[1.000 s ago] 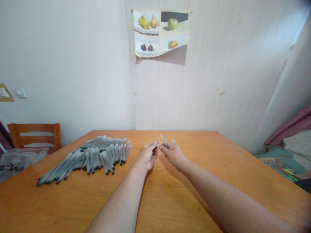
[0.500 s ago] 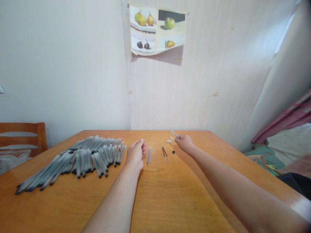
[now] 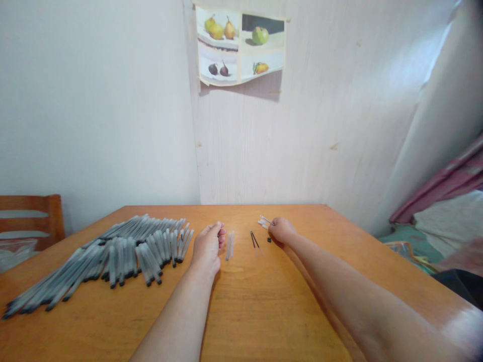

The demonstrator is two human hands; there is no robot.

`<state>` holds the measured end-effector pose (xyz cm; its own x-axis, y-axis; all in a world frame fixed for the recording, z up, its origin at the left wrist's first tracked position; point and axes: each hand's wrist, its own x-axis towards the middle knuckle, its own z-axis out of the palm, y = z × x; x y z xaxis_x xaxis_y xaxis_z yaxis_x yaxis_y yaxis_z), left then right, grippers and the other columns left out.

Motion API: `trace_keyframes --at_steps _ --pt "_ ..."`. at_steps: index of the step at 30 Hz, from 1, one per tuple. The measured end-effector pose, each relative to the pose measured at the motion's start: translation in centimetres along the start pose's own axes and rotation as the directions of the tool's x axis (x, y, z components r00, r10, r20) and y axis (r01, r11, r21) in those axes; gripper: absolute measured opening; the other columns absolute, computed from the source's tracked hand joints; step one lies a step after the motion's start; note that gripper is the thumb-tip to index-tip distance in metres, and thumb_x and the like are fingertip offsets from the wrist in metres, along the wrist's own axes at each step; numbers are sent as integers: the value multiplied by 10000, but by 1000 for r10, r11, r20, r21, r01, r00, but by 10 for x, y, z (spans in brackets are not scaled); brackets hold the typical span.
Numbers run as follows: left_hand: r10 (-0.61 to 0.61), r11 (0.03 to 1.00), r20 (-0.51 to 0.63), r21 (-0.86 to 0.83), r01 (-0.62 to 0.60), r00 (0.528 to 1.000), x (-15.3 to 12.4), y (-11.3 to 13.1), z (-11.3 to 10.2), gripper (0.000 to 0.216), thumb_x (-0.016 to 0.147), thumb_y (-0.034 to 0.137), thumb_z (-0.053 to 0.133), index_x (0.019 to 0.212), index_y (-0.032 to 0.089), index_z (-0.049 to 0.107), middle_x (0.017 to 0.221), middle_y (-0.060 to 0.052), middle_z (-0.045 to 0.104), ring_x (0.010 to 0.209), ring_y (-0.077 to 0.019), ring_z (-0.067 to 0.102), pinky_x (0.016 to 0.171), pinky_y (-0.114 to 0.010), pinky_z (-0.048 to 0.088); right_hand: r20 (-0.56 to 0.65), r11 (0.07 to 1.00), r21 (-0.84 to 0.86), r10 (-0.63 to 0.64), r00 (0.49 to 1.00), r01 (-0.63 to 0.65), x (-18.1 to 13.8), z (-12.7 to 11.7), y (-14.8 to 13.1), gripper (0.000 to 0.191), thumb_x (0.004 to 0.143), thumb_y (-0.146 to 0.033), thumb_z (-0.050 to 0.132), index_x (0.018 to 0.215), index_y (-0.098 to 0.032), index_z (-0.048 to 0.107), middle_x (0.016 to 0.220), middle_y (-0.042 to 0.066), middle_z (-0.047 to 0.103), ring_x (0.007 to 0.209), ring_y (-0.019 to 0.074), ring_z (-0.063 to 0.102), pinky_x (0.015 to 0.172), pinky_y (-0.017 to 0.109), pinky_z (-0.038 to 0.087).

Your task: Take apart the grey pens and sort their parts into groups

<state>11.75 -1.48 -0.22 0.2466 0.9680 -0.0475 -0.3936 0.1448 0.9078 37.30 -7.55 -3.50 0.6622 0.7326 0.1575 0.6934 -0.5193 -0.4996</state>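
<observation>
At the left edge of the frame, a wooden chair (image 3: 53, 216) is cropped more than a second ago, the view having been turned. Across the left middle, a pile of black-capped pens (image 3: 123, 254) is spread on the table (image 3: 241, 311), well apart from the right hand and near the left. Just left of centre, the left hand (image 3: 209, 246) is held with its fingers curled inward; whether anything is enclosed cannot be told. It is set apart from the right hand, whereas a second ago both were brought together. Just to its right, two clear tubes (image 3: 232, 244) are laid side by side, and further right two slender dark refills (image 3: 254, 239) are seen. Right of centre, clear pieces (image 3: 261, 222) are grouped, with a small black cap (image 3: 269, 240) below. A slim pen part (image 3: 266, 219) is pinched by the right hand (image 3: 283, 231), projecting leftward from its fingers; it is lowered towards those pieces compared with half a second ago
</observation>
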Motion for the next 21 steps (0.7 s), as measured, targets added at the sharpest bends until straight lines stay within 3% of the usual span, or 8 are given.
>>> trace_keyframes --at_steps 11,15,17,18,19,21 --pt "45 998 -7 38 -45 999 -4 3 2 230 703 320 715 831 141 646 629 13 613 459 -46 486 464 -163 330 -70 973 229 47 996 -30 -6 -11 -5 73 787 -232 572 792 -161 584 795 100 647 734 182 564 584 259 329" --pt "43 997 63 65 -47 997 -10 2 6 236 705 340 730 814 151 642 655 4 625 480 -51 495 478 -172 335 17 914 407 -7 1000 0 -31 -22 -21 175 845 -246 451 704 -177 528 612 24 562 534 124 477 492 243 301" --pt "25 995 119 96 -36 993 -14 0 8 250 702 361 747 798 155 642 690 -8 639 503 -57 505 488 -179 344 67 865 502 -55 996 14 -51 -26 -31 193 874 -287 422 741 -184 517 614 0 567 479 101 458 465 227 319" --pt "8 993 153 113 -25 988 -16 -2 10 262 701 374 755 802 157 647 721 -18 651 519 -62 514 494 -183 349 91 821 570 -84 992 17 -62 -28 -36 187 882 -313 422 777 -189 513 628 -11 574 464 90 451 453 217 323" --pt "-14 992 193 126 -10 981 -19 -3 12 274 703 386 760 815 159 655 763 -30 665 543 -67 529 503 -186 356 154 690 723 -127 980 -24 -72 -29 -41 165 872 -334 461 821 -190 520 629 -22 573 445 83 429 433 211 305" --pt "-66 989 294 147 23 954 -25 -6 16 298 717 413 760 856 164 676 859 -53 687 620 -86 572 539 -194 380 254 470 874 -226 941 -123 -93 -31 -49 192 855 -375 517 885 -188 549 595 -44 556 405 71 362 400 200 249"
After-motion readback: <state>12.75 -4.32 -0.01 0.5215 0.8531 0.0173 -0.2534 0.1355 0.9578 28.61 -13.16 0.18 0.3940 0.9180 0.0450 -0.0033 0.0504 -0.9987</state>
